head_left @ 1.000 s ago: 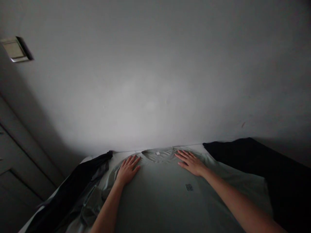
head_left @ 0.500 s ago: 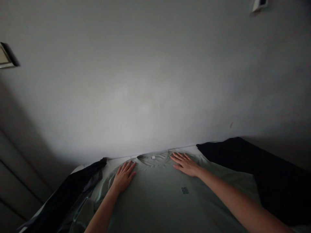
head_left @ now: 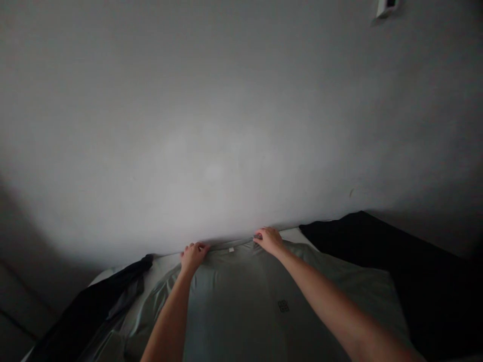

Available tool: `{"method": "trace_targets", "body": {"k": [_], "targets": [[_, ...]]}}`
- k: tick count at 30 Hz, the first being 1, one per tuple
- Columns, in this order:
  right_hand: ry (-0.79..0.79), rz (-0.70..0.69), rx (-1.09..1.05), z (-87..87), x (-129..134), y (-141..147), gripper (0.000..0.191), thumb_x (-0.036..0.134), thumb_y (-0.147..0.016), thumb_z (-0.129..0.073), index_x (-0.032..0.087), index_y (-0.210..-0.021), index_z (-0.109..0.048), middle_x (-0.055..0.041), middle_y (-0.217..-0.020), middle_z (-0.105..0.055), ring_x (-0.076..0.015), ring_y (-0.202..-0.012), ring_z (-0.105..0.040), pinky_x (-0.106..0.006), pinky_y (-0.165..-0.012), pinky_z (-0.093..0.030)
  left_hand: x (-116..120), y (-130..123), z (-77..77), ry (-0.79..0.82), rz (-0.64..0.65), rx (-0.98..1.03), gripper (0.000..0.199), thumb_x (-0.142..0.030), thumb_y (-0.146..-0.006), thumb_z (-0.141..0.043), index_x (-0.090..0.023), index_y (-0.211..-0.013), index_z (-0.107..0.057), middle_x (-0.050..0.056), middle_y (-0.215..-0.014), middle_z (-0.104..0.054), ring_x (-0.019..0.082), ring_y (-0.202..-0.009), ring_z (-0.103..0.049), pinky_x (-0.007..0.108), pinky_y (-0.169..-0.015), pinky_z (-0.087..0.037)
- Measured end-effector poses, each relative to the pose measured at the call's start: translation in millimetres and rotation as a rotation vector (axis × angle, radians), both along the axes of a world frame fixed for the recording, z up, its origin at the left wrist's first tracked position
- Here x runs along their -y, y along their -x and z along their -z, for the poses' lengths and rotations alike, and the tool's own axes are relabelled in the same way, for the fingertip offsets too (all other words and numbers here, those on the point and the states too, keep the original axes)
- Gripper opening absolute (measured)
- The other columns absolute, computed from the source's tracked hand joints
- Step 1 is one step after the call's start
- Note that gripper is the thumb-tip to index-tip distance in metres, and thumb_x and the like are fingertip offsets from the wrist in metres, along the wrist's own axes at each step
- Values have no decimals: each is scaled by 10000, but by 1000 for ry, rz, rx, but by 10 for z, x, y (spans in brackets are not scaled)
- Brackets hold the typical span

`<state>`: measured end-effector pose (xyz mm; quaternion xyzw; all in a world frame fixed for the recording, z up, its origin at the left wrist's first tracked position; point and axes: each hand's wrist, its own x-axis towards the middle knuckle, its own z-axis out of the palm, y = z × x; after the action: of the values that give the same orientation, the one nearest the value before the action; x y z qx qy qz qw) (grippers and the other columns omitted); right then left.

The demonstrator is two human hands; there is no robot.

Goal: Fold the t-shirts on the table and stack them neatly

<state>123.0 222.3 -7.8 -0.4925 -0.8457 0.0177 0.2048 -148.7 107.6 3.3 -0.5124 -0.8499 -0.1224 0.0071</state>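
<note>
Two bare hands pinch the neckline of a grey-green shirt point(head_left: 234, 311) that lies spread out, front upward, at the lower middle of the view. The left hand point(head_left: 194, 255) has its fingers curled on the collar's left end; the right hand point(head_left: 268, 239) nips the other end between thumb and fingertips. The collar points away from the person, toward the wall — the shirt's long axis runs from there back to the bottom edge, where the hem is out of sight. A small pale label point(head_left: 231, 250) shows inside the neck, and a dark square emblem point(head_left: 283, 306) sits on the chest, right of centre.

Beneath is a white sheet point(head_left: 166, 260), against a plain grey wall point(head_left: 226, 125) in a dim room. A white fixture point(head_left: 387, 7) is cut off at upper right. Dark clothing point(head_left: 101, 296) lies to the left, a black garment point(head_left: 377, 246) beside the right sleeve. Both forearms cross the shirt — hiding parts of it.
</note>
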Motion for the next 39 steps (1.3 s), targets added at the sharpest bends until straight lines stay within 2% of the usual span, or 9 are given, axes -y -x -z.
{"method": "trace_targets", "body": {"k": [3, 8, 14, 20, 24, 27, 29, 34, 39], "targets": [[15, 0, 9, -59, -12, 121, 223, 407, -798, -700, 219, -909, -747, -72, -1026, -721, -236, -1030, -616, -311, -888, -426, -88, -62, 21, -3, 19, 12, 343, -528, -816, -561, -288, -1013, -708, 67, -1100, -694, 273, -1117, -575, 423, -904, -428], [69, 28, 30, -98, 14, 307, 106, 255, -813, -685, 213, -886, -750, -80, -968, -736, -229, -958, -650, -293, -841, -440, -134, -190, 26, -83, -7, -43, 223, -342, -825, -569, -244, -974, -703, 84, -1096, -668, 267, -1108, -575, 408, -913, -398], [97, 128, -31, 28, 47, 432, 172, 215, -901, -560, 144, -982, -695, -113, -989, -721, -228, -902, -668, -287, -742, -469, -161, -302, 97, -143, -88, -31, 229, -295, -869, -501, -209, -1010, -659, 88, -1090, -682, 266, -1047, -613, 394, -857, -420], [64, 90, -149, 181, 173, 291, 267, 205, -936, -464, 161, -1165, -594, -116, -1141, -658, -199, -1046, -618, -297, -876, -469, -5, -479, 80, -243, -86, -100, 335, -343, -918, -428, -185, -1188, -549, 111, -1172, -636, 270, -1102, -568, 409, -899, -413], [-19, -140, -143, 344, 350, -55, 374, 226, -935, -405, 161, -1269, -561, -138, -1302, -587, -230, -1205, -537, -383, -1018, -415, 242, -705, 133, -249, 254, -207, 374, -313, -935, -398, -214, -1274, -521, 96, -1304, -579, 242, -1188, -521, 405, -981, -406], [11, -245, -15, 452, 451, -389, 512, 383, -964, -368, 156, -1416, -448, -142, -1498, -395, -265, -1384, -347, -462, -1124, -289, 388, -811, 280, -112, 639, -191, 448, -366, -962, -362, -300, -1401, -425, 29, -1509, -412, 208, -1374, -369, 397, -1104, -338], [73, -262, 67, 472, 451, -634, 565, 479, -972, -321, 202, -1459, -398, -104, -1549, -302, -258, -1428, -255, -474, -1154, -219, 433, -784, 374, -6, 746, -185, 484, -436, -976, -307, -363, -1454, -330, -7, -1563, -321, 208, -1431, -286, 437, -1147, -291], [169, -54, 206, 304, 323, -1135, 596, 533, -966, -283, 249, -1486, -339, -84, -1565, -249, -261, -1445, -201, -501, -1169, -112, 433, -535, 439, 107, 589, -226, 502, -439, -986, -234, -361, -1481, -257, 3, -1585, -240, 246, -1459, -208, 515, -1158, -244], [122, 157, 179, 114, 527, -938, 645, 479, -957, -340, 98, -1477, -350, -172, -1559, -220, -338, -1447, -149, -551, -1158, -88, 539, -719, 468, 24, 392, -306, 552, -399, -979, -243, -223, -1503, -238, 84, -1586, -199, 277, -1465, -163, 550, -1161, -215]]}}
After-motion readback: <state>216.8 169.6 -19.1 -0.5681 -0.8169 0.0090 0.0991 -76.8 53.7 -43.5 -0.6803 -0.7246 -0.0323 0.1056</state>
